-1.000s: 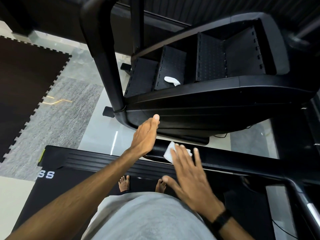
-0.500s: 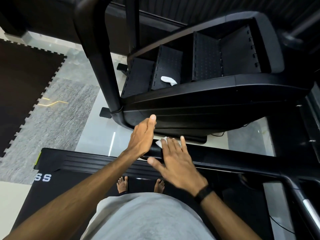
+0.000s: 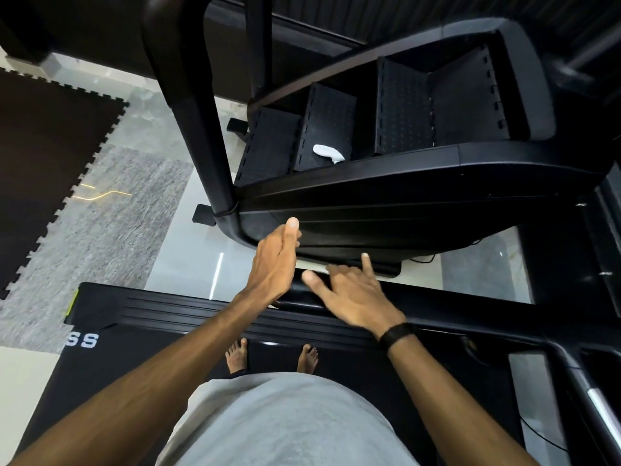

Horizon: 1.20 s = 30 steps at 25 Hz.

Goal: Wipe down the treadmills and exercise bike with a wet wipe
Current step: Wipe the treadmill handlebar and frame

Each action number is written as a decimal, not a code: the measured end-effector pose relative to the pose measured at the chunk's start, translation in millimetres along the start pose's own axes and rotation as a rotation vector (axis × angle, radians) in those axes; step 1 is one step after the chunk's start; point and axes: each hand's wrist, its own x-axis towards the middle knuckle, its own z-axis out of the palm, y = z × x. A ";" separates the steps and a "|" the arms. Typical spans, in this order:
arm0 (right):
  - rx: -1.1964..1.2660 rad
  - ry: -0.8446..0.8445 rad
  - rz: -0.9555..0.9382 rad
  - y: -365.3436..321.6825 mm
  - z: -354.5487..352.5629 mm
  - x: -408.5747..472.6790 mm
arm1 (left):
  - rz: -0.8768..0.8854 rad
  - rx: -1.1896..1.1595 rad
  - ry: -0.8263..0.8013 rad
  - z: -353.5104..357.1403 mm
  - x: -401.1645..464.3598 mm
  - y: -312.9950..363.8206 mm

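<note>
I see the left hand (image 3: 274, 260) flat against the near side panel of the stair machine (image 3: 386, 210), fingers straight, thumb up, holding nothing. The right hand (image 3: 349, 297) rests on the black treadmill rail (image 3: 470, 314) just right of it, some fingers curled under and one pointing up; I cannot tell whether it holds a wipe, since none shows beneath it. A crumpled white wipe (image 3: 327, 153) lies on a far step of the stair machine, well apart from both hands. Bare feet (image 3: 237, 356) stand on the treadmill belt (image 3: 117, 371). Far left, a dark foam mat (image 3: 43, 156) borders a grey carpet (image 3: 100, 230)
</note>
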 end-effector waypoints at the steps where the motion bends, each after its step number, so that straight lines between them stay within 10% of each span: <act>1: -0.027 0.020 -0.058 -6.6 3.7 -8.0 | 0.000 -0.007 0.007 -0.3 1.0 -1.8; 30: 0.222 -0.202 -0.094 -19.4 -15.8 19.1 | 0.022 -0.138 0.056 0.9 8.6 -13.0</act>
